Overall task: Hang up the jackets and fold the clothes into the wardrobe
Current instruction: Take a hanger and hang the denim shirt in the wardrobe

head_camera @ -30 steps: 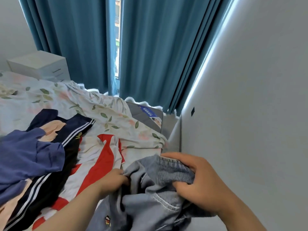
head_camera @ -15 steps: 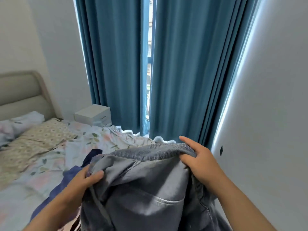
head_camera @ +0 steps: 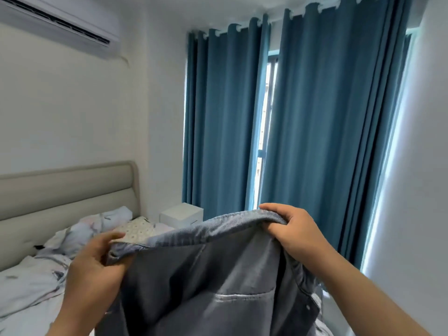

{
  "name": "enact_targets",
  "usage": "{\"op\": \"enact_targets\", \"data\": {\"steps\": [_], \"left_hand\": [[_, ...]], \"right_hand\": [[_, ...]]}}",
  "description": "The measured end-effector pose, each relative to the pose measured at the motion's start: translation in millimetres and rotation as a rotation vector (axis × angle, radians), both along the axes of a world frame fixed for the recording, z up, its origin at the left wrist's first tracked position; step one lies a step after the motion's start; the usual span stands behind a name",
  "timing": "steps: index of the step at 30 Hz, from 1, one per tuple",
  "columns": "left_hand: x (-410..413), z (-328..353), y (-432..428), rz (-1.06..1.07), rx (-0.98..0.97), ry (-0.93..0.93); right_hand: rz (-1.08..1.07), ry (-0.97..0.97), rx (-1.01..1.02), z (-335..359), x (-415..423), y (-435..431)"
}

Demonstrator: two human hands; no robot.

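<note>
Jacket: a faded blue-grey denim jacket (head_camera: 206, 275) hangs stretched between both hands, in front of long teal curtains (head_camera: 327, 117); its lower part is cut off by the frame.
Left hand (head_camera: 94, 263): thumb and fingers pinch the jacket's left corner.
Right hand (head_camera: 293, 234): fingers curl over the top edge, clamped on denim.
Hidden: the jacket covers the near end of the floral-sheeted bed (head_camera: 29, 287).
</note>
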State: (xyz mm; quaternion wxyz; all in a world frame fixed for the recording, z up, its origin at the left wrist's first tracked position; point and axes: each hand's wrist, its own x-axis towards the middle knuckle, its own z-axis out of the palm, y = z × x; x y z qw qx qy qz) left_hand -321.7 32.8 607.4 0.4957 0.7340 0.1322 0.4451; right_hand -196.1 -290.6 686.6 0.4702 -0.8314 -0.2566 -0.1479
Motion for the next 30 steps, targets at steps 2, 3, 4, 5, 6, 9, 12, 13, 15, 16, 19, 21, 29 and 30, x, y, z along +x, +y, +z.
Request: {"op": "enact_targets", "data": {"steps": [2,3,4,5,6,9,12,13,15,16,19,21,29,30], "left_hand": [[-26,12,14,-0.007,0.137,0.012],[-41,17,20,-0.032,0.215,0.028],[-55,24,23,-0.064,0.288,0.046],[-69,31,28,-0.099,0.360,0.069],[-83,39,31,-0.137,0.426,0.103],[-112,55,41,-0.169,0.548,0.332],[-139,64,43,-0.166,0.719,0.632],[-149,66,43,-0.173,0.744,0.678],[-173,72,44,-0.137,0.647,0.625],[-186,74,44,-0.091,0.580,0.560],[-214,78,43,0.002,0.171,0.329],[-227,80,44,0.050,-0.114,0.205],[-268,80,8,0.448,-0.179,-0.074],[-272,79,1,0.453,-0.141,-0.073]], "right_hand": [[0.035,-0.023,-0.054,11,-14,18],[0.062,-0.023,-0.083,17,-22,26],[0.091,-0.019,-0.114,23,-29,34],[0.121,-0.019,-0.143,30,-37,41],[0.147,-0.023,-0.171,36,-46,48],[0.187,-0.054,-0.197,52,-63,67],[0.219,-0.109,-0.145,63,-79,84],[0.234,-0.123,-0.122,66,-85,88],[0.264,-0.136,-0.109,71,-98,95],[0.283,-0.132,-0.122,74,-105,98],[0.360,-0.045,-0.197,80,-121,108],[0.450,0.117,-0.140,81,-135,120],[0.784,0.975,0.301,66,-191,192],[0.796,1.029,0.349,65,-201,201]]}}
